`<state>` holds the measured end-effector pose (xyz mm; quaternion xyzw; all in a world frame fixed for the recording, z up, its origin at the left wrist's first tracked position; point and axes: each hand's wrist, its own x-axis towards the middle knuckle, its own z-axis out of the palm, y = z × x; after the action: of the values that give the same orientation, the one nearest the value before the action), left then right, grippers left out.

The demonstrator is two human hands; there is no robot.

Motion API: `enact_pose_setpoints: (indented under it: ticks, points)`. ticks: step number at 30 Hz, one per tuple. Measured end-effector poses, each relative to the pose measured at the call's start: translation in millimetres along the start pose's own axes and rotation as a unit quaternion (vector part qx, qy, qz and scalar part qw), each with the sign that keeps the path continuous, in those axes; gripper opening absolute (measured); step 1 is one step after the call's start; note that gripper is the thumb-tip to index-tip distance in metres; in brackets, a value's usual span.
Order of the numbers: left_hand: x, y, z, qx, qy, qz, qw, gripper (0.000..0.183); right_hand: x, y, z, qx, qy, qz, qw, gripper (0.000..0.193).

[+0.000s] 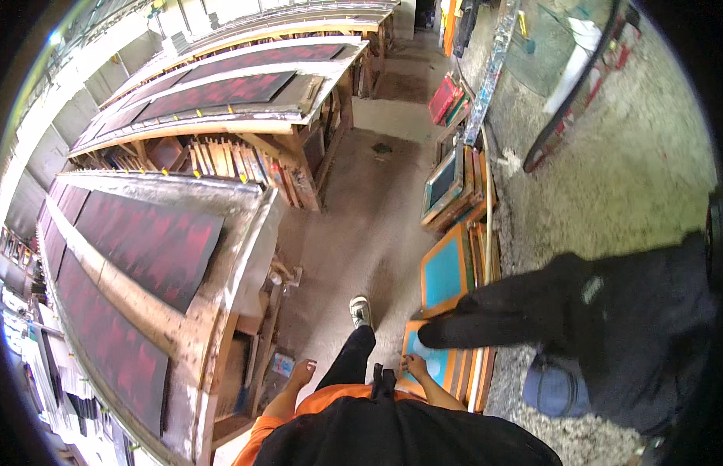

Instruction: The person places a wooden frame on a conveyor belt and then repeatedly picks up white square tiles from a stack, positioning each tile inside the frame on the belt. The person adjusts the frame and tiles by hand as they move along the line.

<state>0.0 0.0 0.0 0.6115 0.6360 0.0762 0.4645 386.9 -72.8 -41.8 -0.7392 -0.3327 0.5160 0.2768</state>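
Observation:
My left hand hangs low at my side, near the end of the closest long table. Its fingers are loosely bent and apart, with nothing visible in them. On the other side my right hand hangs in front of a wooden-framed screen with a blue mesh. Those fingers are also loosely curled, and no held thing shows. Whether this hand touches the frame I cannot tell. One shoe is out ahead on the floor.
Dark sheets with red patches lie on the near table, and more on the table beyond. Framed screens lean along the right wall. A black jacket and a blue cap hang there. A concrete aisle runs between.

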Motion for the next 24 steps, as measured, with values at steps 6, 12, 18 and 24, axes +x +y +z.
enact_pose_setpoints:
  ticks: [6, 12, 18, 24]
  points:
    - [162, 62, 15, 0.029, -0.027, -0.02, 0.999, 0.033, 102, -89, -45, 0.028, -0.028, 0.129, 0.991, 0.028]
    - [293, 162, -28, 0.077, 0.026, 0.104, 0.991, 0.047, 238, -162, -102, -0.173, 0.14, 0.017, 0.975, 0.031]
    - [433, 305, -91, -0.035, -0.001, 0.141, 0.989, 0.03, 343, -278, -176, -0.076, 0.17, -0.085, 0.979, 0.026]
    - [597, 338, -92, 0.041, 0.004, 0.085, 0.996, 0.031, 472, -310, -225, -0.081, 0.215, -0.051, 0.972, 0.025]
